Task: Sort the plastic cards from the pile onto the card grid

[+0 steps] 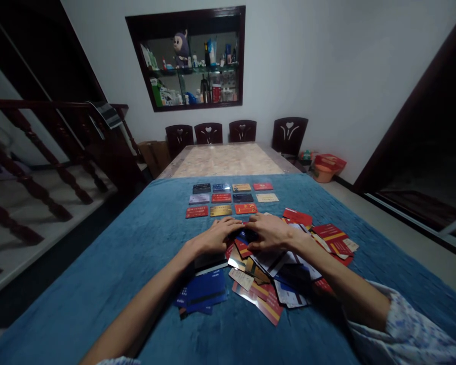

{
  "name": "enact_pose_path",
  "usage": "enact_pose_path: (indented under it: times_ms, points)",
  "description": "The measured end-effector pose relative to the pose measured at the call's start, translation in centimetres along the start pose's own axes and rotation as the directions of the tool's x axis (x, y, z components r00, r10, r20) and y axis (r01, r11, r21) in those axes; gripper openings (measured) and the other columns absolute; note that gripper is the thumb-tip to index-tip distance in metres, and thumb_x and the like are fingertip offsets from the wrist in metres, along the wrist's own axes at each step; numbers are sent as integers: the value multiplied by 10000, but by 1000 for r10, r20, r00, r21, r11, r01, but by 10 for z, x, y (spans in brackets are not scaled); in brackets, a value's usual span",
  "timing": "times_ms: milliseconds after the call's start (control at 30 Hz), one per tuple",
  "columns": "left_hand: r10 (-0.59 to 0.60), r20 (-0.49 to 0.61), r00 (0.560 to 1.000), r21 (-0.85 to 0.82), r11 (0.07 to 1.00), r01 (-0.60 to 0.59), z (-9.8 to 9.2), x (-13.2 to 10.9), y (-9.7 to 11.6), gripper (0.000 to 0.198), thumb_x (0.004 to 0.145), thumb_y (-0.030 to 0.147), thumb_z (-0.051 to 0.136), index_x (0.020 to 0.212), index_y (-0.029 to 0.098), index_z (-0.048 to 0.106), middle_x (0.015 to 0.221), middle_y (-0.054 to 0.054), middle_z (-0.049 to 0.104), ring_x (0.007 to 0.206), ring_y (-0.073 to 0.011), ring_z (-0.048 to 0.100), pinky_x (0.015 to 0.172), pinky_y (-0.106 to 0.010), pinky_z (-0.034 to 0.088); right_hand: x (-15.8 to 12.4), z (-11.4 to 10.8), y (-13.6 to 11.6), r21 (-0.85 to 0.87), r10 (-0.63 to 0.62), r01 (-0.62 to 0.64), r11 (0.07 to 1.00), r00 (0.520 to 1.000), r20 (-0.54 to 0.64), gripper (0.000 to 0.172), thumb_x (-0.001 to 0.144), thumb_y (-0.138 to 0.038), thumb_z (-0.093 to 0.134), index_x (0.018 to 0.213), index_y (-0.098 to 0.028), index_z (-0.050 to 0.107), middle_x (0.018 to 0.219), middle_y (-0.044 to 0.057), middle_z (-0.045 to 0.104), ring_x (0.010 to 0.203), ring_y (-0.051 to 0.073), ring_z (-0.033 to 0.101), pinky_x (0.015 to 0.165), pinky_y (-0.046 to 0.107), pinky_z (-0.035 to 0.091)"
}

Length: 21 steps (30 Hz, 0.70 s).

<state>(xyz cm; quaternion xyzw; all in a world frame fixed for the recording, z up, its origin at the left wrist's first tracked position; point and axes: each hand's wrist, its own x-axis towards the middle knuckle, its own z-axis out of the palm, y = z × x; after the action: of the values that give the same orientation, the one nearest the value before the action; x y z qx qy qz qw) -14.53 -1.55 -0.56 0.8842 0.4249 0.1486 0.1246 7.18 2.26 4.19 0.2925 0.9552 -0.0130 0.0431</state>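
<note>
My left hand [223, 234] and my right hand [269, 232] meet over the near edge of a card layout, fingers curled toward each other. Between them is a dark blue bank card [250, 234], largely covered by the fingers. Beneath and beside my right hand spreads a loose pile of bank cards, among them a red card [330, 238] and a red-and-yellow card [264, 301]. Several blue cards [207, 290] lie overlapped below my left wrist. Ahead of my fingers, cards stand in neat rows, including a gold card [221, 210] and a red card [196, 211].
A blue cloth [144, 263] covers the near part of the long table; its stone-like top [228, 158] shows farther off. Dark chairs [243, 131] line the far end. A wooden railing [34, 137] runs at left, and an orange bucket [322, 172] sits on the floor at right.
</note>
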Motion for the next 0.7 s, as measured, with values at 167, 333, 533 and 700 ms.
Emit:
enact_pose_path:
  times_ms: [167,333,533,700]
  points:
    - [23,-20,1000,8,1000,-23,1,-1,-3,622,759,25,545,1344,235,552,1387,-104,566,1316,-272,452,1093,-500,381,1,3,2,3,-27,27,1000,1000,-7,486,798,-490,683,1158,-164,674,1131,139,666,1040,283,618,820,354,475]
    - [44,-33,998,-12,999,-44,-6,-2,-1,529,767,42,552,1259,228,615,1327,-106,602,1257,-259,504,1074,-470,408,-1,1,2,10,-29,29,1000,1000,-11,417,806,-432,658,1128,-169,681,1105,130,672,1022,268,624,768,320,462]
    - [24,-4,1000,-19,1000,-24,-17,-4,4,455,776,63,555,1204,185,650,1268,-122,630,1188,-249,568,1049,-431,449,-3,-1,0,30,-55,56,998,998,-39,353,794,-341,621,1106,-189,684,1050,109,687,941,236,640,696,285,429]
    - [32,6,999,-84,996,-32,-20,-4,5,474,763,19,508,1187,172,656,1212,-108,668,1103,-215,625,1006,-372,480,-2,-3,1,55,-59,62,997,997,-52,263,822,-290,557,1013,-187,704,1002,101,710,895,209,646,676,266,398]
